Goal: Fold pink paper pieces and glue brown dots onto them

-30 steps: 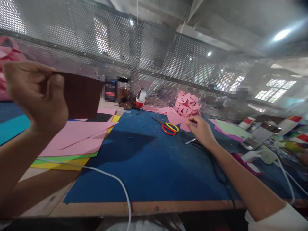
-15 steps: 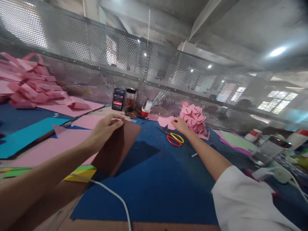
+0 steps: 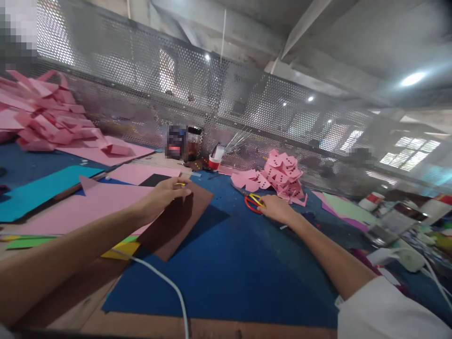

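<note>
My left hand is closed on the top edge of a brown paper sheet, which it holds tilted above the blue mat. A small yellow bit shows at its fingertips, too small to name. Out to the right, my right hand has its fingers closed at the handles of the scissors, one red loop and one yellow. The blades point away to the back left. Just beyond that hand stands a pile of pink folded paper pieces with dark dots, with more pink cutouts beside it.
Pink sheets, a teal sheet and a heap of pink paper strips occupy the left. A white cable crosses the blue mat. A phone, a jar and a red-and-white cup stand at the back.
My right hand has come from the pink cutouts toward me, onto the scissors' handles. My left hand still holds the brown sheet, slightly lower and further right; a black patch now shows behind it.
</note>
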### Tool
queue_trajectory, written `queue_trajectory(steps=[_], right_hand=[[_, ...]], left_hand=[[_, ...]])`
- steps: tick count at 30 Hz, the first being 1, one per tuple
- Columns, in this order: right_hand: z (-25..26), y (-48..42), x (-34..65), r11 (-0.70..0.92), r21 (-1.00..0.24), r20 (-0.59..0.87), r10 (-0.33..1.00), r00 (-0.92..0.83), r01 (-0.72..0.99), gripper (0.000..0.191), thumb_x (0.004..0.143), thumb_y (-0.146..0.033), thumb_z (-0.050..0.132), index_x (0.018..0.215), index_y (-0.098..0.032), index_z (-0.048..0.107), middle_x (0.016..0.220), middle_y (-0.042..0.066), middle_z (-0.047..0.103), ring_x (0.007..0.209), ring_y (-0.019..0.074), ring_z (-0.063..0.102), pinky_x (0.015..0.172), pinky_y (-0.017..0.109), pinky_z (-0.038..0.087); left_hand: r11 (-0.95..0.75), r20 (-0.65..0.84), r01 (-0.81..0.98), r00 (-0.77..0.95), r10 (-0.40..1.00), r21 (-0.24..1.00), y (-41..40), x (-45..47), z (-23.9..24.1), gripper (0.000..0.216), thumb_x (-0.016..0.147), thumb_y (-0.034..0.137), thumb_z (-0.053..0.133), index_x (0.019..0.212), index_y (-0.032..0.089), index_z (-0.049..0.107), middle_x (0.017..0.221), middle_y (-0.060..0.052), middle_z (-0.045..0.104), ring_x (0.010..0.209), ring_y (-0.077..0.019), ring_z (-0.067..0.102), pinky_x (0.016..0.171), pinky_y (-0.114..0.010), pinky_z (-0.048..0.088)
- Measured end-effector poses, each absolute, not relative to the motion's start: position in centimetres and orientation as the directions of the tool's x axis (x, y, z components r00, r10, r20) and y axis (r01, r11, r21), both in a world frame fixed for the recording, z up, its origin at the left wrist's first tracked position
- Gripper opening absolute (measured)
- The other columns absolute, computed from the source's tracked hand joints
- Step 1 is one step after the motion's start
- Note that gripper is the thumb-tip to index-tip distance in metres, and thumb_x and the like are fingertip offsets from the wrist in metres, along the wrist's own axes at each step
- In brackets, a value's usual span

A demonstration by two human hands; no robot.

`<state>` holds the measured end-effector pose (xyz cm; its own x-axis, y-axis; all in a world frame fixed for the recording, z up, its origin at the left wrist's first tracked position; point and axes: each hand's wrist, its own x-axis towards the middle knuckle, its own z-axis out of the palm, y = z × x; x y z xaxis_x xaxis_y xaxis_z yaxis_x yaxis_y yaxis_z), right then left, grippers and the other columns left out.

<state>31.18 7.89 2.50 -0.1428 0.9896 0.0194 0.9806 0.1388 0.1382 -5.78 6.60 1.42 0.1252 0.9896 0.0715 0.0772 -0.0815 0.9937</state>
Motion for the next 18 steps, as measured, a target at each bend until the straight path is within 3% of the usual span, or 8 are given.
queue_trajectory(steps=[4,8,13,18], right_hand=[[2.4,9.0,30.7,0.125,0.161,-0.015,0.992,-0.124,0.979,0.03,0.083,-0.031,0.058,0.106,-0.016,0.07,0.111,0.014,0.071,0.1,0.0264,0.065,0.074,0.028,0.042],[2.9,10.6,30.5,0.13,0.133,-0.083,0.989,-0.119,0.983,0.025,0.075,-0.024,0.061,0.097,-0.019,0.073,0.098,0.01,0.074,0.084,0.0213,0.068,0.061,0.024,0.039],[3.1,10.0,30.4,0.117,0.119,-0.128,0.987,-0.101,0.986,0.02,0.067,-0.026,0.065,0.083,-0.017,0.073,0.086,0.01,0.072,0.078,0.0227,0.066,0.058,0.025,0.035],[3.5,8.6,30.8,0.098,0.04,-0.163,0.983,-0.09,0.994,0.008,0.063,-0.021,0.063,0.067,-0.016,0.067,0.066,0.007,0.065,0.067,0.0219,0.062,0.054,0.026,0.031]], left_hand=[[-0.096,0.085,0.051,0.179,0.98,0.994,6.2,-5.3,1.5,0.052,0.065,0.032,0.081,0.111,0.018,0.061,0.073,0.002,0.061,0.065,-0.0134,0.055,0.058,-0.024,0.037],[-0.031,0.027,0.011,0.229,0.973,0.999,5.7,-5.2,2.0,0.045,0.065,0.032,0.082,0.102,0.018,0.062,0.075,0.0,0.064,0.064,-0.0138,0.057,0.055,-0.024,0.036],[-0.055,0.047,0.029,0.235,0.971,0.998,5.5,-5.2,2.0,0.035,0.065,0.033,0.082,0.09,0.018,0.063,0.068,0.002,0.062,0.06,-0.0117,0.053,0.054,-0.023,0.033],[-0.062,0.053,0.03,0.226,0.973,0.998,5.6,-5.3,1.8,0.043,0.063,0.036,0.082,0.098,0.019,0.063,0.067,0.003,0.063,0.06,-0.0127,0.055,0.054,-0.024,0.034]])
